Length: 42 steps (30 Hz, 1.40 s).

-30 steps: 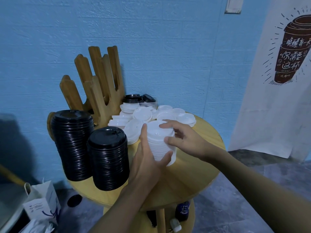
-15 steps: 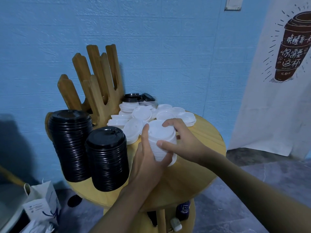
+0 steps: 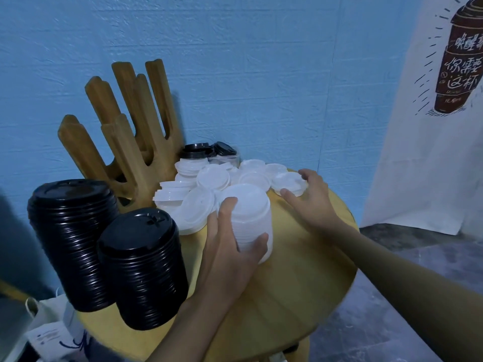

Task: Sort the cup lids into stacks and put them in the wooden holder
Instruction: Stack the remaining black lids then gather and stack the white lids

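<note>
Two hands at work. Left hand (image 3: 230, 246) wrapped round the white lid stack (image 3: 251, 212), thumb in front, fingers behind, likely to keep it upright on the table (image 3: 300, 296) for another lid. Beyond and right of that grip, right hand (image 3: 311, 202) pinching a loose white lid (image 3: 288, 182) by its rim. Wooden holder (image 3: 136, 142) farther left, behind, not yet loaded.

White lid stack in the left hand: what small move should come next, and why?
Probably lift the loose white lid and set it on the white lid stack. The right hand has thumb and fingers around that lid at the pile's edge, while the left hand grips the stack standing on the table.
</note>
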Available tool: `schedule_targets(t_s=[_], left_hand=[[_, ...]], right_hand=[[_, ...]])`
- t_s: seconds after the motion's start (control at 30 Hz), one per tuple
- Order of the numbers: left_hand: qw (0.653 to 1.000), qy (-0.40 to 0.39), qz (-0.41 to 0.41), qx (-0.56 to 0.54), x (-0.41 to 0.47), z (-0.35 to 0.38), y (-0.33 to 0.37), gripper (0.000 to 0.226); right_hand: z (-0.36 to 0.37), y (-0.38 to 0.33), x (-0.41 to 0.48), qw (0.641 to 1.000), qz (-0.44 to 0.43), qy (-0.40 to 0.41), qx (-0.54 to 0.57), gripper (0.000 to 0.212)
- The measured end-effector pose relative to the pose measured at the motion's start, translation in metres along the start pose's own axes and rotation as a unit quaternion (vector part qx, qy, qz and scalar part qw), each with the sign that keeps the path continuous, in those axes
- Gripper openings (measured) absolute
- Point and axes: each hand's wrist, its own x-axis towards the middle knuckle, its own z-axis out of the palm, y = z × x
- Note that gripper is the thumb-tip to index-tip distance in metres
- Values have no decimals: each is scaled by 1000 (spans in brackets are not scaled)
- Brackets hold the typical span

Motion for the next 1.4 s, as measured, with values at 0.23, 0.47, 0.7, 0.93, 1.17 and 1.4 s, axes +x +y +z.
schedule_targets(t_s=[0.23, 0.47, 0.7, 0.93, 1.17, 1.4], left_hand=[[1000, -4, 12, 4, 7, 4, -4, 81], [1000, 9, 21, 18, 7, 7, -7, 96], [1000, 10, 14, -14, 6, 5, -4, 98], [999, 22, 0, -38, 7, 2, 2, 117], [999, 27, -17, -39, 5, 2, 2, 123], [999, 35, -19, -35, 6, 3, 2, 124]], right_hand=[[24, 29, 59, 999, 38, -28, -24, 80], [26, 32, 67, 998, 54, -8, -1, 81], [-4, -2, 30, 993, 32, 37, 112, 64], [-20, -79, -23, 970, -78, -84, 216, 33], [-12, -97, -38, 966, -135, -208, 79, 23], [-13, -84, -39, 961, -129, -234, 76, 31]])
